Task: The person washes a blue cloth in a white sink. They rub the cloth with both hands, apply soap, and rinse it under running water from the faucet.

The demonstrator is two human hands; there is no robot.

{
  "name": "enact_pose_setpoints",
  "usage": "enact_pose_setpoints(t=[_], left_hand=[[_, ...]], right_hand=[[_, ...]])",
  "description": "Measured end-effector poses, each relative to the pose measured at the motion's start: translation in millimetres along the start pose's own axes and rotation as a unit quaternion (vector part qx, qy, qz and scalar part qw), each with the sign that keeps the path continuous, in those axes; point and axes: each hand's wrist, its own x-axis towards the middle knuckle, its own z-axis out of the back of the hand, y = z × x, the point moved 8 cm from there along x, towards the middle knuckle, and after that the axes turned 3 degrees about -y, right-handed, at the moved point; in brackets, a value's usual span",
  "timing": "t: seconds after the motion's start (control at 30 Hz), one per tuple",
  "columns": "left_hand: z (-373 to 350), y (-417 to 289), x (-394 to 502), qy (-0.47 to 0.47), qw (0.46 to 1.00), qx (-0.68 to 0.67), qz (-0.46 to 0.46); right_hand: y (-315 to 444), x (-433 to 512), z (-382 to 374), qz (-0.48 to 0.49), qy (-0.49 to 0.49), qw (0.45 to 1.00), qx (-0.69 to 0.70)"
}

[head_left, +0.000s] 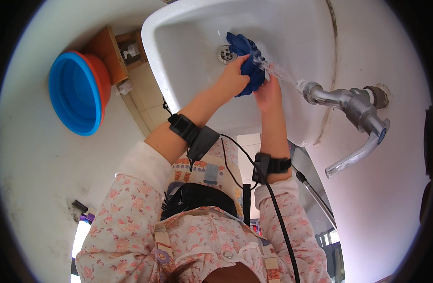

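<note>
A wet dark-blue cloth [250,69] is bunched between both my hands over the basin of a white ceramic sink [188,63]. My left hand [235,76] grips it from the left, thumb and fingers pinching its folds. On the right side, my right hand [268,90] holds the cloth's lower edge, its fingers partly hidden behind it. Water runs from a metal wall faucet [329,97] onto the cloth. The round metal drain [225,55] shows just left of the cloth, partly covered by it.
Blue [75,93] and orange-red [102,88] basins hang nested at the left wall. Beside them is a wooden cabinet [105,53]. The faucet's long lever [358,159] points down-left. A black cable [273,198] runs between my forearms, which wear black strapped devices. A metal pole [317,194] leans lower right.
</note>
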Motion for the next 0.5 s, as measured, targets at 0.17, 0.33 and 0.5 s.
enact_pose_setpoints(t=[0.17, 0.33, 0.5], left_hand=[[-3.8, -5.8, -19.2, 0.009, 0.996, -0.090, -0.001], [-10.3, -35.7, -30.3, -0.074, 0.980, 0.106, -0.151], [-12.2, -36.0, -10.1, -0.085, 0.935, 0.329, -0.099]], right_hand=[[-1.8, 56.2, -15.5, -0.057, 0.017, 0.997, 0.051], [-13.5, 51.2, -32.2, -0.114, 0.036, 0.991, 0.061], [-11.0, 14.7, -53.4, -0.020, 0.075, 0.995, 0.056]])
